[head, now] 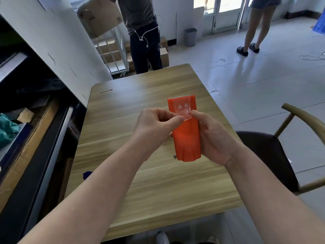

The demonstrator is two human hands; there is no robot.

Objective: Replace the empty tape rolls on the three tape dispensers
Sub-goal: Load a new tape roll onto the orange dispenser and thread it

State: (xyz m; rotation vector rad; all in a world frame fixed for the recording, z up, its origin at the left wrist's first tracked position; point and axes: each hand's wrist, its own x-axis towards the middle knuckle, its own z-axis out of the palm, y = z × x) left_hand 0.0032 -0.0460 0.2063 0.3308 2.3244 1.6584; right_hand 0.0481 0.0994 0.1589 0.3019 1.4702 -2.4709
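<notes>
An orange tape dispenser [186,138] is held above the wooden table [140,182], its white-lettered face toward me. My right hand [213,136] wraps around its right side. A strip of clear tape [184,110] lies across the dispenser's upper face. My left hand [156,125] pinches the crumpled end of that tape between thumb and forefinger, and my right thumb touches the same spot. No tape roll or other dispenser shows in this view.
A dark-seated wooden chair [274,155] stands at the table's right. Shelving with boxes [26,138] lines the left. One person with a cardboard box [100,16] stands beyond the table; another person [255,32] stands by the doors. A grey bin [190,36] sits at the back.
</notes>
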